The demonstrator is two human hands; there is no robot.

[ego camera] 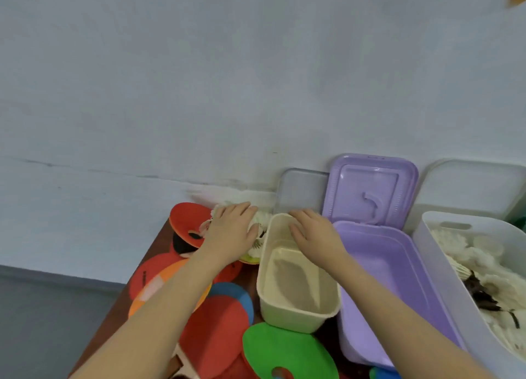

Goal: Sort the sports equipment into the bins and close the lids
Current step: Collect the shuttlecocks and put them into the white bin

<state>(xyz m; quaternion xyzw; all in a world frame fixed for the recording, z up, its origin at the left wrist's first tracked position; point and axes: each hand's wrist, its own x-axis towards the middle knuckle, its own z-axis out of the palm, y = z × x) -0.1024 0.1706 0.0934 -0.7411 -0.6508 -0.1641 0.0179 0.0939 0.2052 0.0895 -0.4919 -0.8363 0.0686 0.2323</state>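
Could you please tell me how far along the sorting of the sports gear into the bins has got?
Done: the white bin on the right already holds a heap of shuttlecocks. In hand: the left hand rests on more white shuttlecocks by the wall, and the right hand is at the cream bin's far rim. Left: the cream bin and purple bin look empty, the coloured discs lie loose, and every lid is open or off.

Pale blue wall (199, 79), brown table (119, 301)
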